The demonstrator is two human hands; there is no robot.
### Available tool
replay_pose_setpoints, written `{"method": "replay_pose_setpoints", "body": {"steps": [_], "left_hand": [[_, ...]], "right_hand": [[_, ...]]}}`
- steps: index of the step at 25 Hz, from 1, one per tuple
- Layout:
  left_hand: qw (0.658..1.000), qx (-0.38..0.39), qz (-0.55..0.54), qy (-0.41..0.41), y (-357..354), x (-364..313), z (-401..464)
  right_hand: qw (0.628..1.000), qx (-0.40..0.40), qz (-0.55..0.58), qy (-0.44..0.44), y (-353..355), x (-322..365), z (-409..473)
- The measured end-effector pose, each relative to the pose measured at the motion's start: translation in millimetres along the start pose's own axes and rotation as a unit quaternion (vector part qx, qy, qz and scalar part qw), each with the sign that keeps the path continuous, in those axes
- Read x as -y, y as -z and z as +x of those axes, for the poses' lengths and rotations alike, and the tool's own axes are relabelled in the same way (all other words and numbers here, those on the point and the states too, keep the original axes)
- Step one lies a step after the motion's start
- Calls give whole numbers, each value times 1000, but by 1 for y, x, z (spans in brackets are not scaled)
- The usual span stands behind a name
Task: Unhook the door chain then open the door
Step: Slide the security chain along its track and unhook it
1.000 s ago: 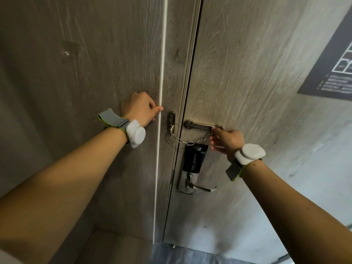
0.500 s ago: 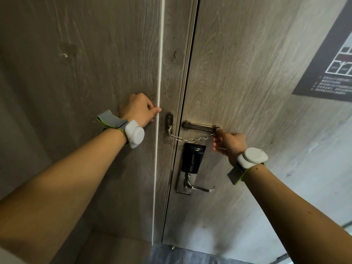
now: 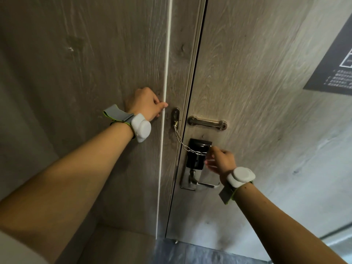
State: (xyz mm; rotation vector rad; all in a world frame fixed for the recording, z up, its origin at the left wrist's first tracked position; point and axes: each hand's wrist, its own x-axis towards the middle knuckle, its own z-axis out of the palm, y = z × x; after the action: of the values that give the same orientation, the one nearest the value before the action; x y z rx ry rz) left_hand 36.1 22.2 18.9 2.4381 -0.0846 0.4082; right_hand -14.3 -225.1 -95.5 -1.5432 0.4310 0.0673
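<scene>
The grey wood-grain door is closed. Its metal slide track is bare, with no chain end in it. The door chain hangs from its anchor plate on the frame and runs down right to my right hand, which pinches its free end in front of the black lock body. Below that is the silver lever handle. My left hand rests flat against the wall panel left of the frame, fingers loosely curled, holding nothing.
A white strip runs vertically between the wall panel and the door frame. A dark notice sign is fixed to the door at the upper right. Blue-grey floor shows at the bottom.
My right hand has pulled the chain's end out of the slide track and moved it down and left to the lock body. The left hand has stayed put.
</scene>
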Motion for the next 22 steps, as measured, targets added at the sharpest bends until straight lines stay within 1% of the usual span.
{"method": "replay_pose_setpoints", "body": {"steps": [4,6,8,11,14,17,19,22], "left_hand": [[1000,0,-6,11,2,-2,1],[1000,6,-3,15,4,-4,3],[1000,21,-5,20,4,-7,6],[999,26,-6,32,3,-9,9],[998,31,-21,42,0,-5,12],[998,33,-36,43,-1,-3,14],[998,35,-35,42,1,-5,12],[998,31,-48,41,0,-4,11]], "right_hand": [[989,18,76,-123,-27,-24,0],[978,59,105,-171,-44,-33,5],[958,108,135,-227,-64,-43,12],[937,155,126,-286,-90,-55,25],[928,169,119,-309,-110,-63,39],[928,156,123,-316,-120,-66,52],[935,161,88,-303,-119,-66,54],[952,157,6,-261,-111,-68,50]]}}
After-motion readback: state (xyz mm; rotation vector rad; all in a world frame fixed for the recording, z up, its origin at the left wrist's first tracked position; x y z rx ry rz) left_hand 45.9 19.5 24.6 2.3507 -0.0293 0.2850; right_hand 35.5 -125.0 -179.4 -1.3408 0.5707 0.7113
